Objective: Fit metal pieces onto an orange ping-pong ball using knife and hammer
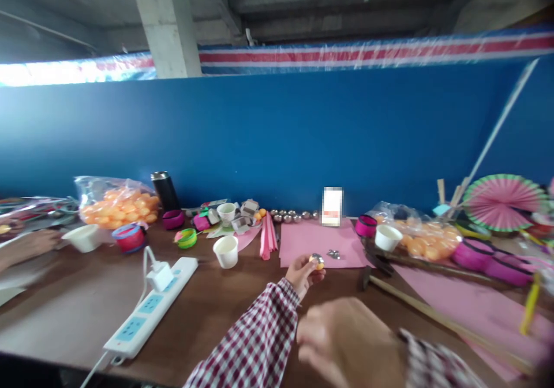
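Observation:
Between the thumb and fingers of my left hand (pixel 298 275) is a small orange ball (pixel 319 266) with a shiny silver piece on its upper side. Closer to me, my right hand (pixel 352 339) is smeared by motion over the table; its fingers look bent, but whether they hold anything does not show. Just beyond the ball lies a pink sheet (pixel 303 243) with a small silver flower-shaped piece (pixel 333 254) on it. A row of shiny silver balls (pixel 289 217) runs along the sheet's far edge.
A hammer (pixel 415 301) lies at right by another pink sheet (pixel 480 307). White cups (pixel 225 252), a power strip (pixel 151 307) and a bag of orange balls (pixel 121 203) are at left. Another person's hand (pixel 34 243) reaches in at far left. A blue partition (pixel 259 134) stands behind.

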A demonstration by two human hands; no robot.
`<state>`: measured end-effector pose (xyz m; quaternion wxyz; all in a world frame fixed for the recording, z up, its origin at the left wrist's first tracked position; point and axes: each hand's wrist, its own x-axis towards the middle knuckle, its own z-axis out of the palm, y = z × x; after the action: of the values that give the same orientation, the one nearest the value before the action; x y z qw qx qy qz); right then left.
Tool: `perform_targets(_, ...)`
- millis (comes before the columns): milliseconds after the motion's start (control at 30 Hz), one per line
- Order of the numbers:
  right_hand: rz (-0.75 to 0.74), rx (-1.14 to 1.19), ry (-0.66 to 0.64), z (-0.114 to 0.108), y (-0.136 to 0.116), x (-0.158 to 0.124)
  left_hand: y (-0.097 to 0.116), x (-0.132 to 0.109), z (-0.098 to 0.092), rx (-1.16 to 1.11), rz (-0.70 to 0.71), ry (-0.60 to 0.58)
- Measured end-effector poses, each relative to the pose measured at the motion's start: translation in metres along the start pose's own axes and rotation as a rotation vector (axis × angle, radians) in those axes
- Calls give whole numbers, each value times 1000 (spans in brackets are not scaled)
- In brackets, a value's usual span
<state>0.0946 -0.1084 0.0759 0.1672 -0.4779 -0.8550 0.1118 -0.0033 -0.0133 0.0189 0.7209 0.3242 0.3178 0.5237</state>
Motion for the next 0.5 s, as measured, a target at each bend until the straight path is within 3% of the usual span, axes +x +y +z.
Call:
perform_targets(100,45,-38,59,-25,30,8,1,0,2,-5,7,-8)
perform_targets(167,261,-108,206,-28,54,18,2,0,2,1,-9,-15)
perform_targets(300,392,-197,285,-15,92,39,2,1,1,17,-35,-23)
perform_targets(500,415,-224,274,2,103,59,0,9,-3,35,-73,30)
